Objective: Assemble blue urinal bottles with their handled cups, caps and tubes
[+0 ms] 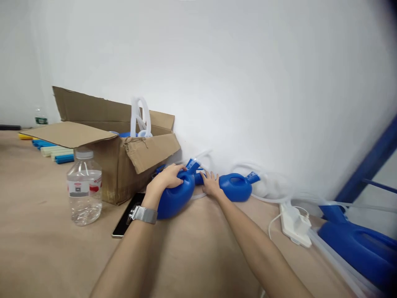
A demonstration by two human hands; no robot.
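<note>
Nothing can be read. The water bottle (84,187) carries a white and red label with a dark square, but its print is too small and blurred to read.

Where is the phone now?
The phone lies flat on the table, left of centre, between the water bottle and the left hand, before the cardboard box.

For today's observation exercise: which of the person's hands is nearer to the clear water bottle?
Left. The left hand grips a blue jug just right of the water bottle; the right hand lies farther right, beyond that jug.
</note>
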